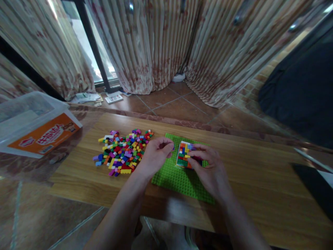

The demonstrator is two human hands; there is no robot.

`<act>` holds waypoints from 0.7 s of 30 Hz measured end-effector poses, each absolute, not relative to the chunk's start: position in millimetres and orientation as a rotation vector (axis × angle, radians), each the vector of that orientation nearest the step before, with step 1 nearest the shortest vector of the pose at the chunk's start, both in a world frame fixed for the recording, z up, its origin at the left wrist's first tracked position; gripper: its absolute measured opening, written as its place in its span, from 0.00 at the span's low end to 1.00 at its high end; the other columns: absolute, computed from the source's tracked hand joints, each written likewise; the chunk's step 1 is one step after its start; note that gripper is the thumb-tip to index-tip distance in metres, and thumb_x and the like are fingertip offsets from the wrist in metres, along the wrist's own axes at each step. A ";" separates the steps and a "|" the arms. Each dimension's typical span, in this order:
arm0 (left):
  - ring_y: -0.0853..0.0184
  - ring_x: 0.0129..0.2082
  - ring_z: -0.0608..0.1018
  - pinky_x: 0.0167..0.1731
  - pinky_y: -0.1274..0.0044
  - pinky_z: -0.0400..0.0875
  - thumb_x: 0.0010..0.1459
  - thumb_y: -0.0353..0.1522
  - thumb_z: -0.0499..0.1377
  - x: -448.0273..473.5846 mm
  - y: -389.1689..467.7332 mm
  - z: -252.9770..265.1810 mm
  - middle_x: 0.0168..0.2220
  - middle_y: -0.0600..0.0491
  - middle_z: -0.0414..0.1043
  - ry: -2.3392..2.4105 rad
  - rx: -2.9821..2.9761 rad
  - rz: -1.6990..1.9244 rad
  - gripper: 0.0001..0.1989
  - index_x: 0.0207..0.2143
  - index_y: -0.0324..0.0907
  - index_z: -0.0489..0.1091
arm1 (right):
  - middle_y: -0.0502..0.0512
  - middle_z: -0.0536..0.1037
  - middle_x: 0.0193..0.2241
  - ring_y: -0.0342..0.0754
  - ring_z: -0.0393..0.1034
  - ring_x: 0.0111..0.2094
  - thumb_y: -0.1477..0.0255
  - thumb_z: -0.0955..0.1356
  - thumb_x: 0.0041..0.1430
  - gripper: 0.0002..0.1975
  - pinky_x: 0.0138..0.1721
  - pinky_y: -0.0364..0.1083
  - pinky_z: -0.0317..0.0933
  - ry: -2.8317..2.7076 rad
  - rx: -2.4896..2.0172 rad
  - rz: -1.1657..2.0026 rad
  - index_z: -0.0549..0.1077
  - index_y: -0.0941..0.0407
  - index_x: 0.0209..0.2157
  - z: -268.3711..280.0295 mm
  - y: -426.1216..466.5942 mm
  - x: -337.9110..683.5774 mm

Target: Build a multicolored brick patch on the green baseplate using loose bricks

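My left hand (pixel 158 152) is closed in a pinch above the left part of the green baseplate (pixel 177 180). A small purple toy brick (pixel 173 148), mostly hidden, shows at its fingertips. On the baseplate sits a low rectangular build of many-coloured toy bricks (pixel 182 152) with a white edge. My right hand (pixel 209 168) reaches over this build from the right. Its thumb and index finger close around a small yellow toy brick (pixel 187 156) on top, and the palm hides the build's right part.
A pile of loose toy bricks (pixel 125 152) is spread on the wooden table (pixel 260 177) to the left. A clear plastic tub (pixel 39 125) with an orange label stands at far left. A black flat object (pixel 312 184) lies at the right. Curtains (pixel 145 45) hang behind.
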State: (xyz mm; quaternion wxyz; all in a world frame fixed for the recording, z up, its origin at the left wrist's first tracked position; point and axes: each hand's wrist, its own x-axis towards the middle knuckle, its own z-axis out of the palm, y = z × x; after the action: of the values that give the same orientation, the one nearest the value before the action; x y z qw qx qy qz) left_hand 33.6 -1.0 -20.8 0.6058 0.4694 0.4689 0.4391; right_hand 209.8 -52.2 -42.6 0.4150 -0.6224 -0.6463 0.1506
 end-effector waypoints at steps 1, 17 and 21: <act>0.75 0.19 0.67 0.22 0.81 0.60 0.48 0.32 0.61 33.5 -0.9 -20.9 0.18 0.59 0.66 1.084 1.094 1.012 0.05 0.25 0.38 0.72 | 0.54 0.76 0.46 0.53 0.67 0.49 0.69 0.71 0.53 0.04 0.53 0.58 0.59 -1.597 -1.577 0.385 0.80 0.48 0.32 -44.1 -51.9 208.3; 0.74 0.19 0.67 0.22 0.81 0.60 0.49 0.32 0.60 32.4 0.6 -23.0 0.18 0.59 0.66 1.111 1.131 0.999 0.05 0.25 0.38 0.71 | 0.56 0.74 0.48 0.57 0.62 0.53 0.69 0.72 0.50 0.03 0.55 0.61 0.56 -1.570 -1.692 0.282 0.80 0.49 0.29 -46.7 -53.5 203.7; 0.74 0.19 0.67 0.21 0.81 0.60 0.49 0.31 0.60 33.2 1.3 -25.8 0.18 0.59 0.66 1.116 1.146 0.994 0.05 0.26 0.38 0.72 | 0.56 0.74 0.47 0.56 0.65 0.50 0.68 0.72 0.49 0.03 0.53 0.60 0.58 -1.500 -1.704 0.335 0.80 0.50 0.28 -47.2 -51.5 203.5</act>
State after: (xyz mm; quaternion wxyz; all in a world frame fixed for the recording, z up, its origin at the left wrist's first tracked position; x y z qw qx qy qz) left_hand 33.2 1.3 -25.8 0.5885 0.4918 0.4793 0.4268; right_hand 203.5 -51.5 -47.2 0.4109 -0.6771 -0.5958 0.1331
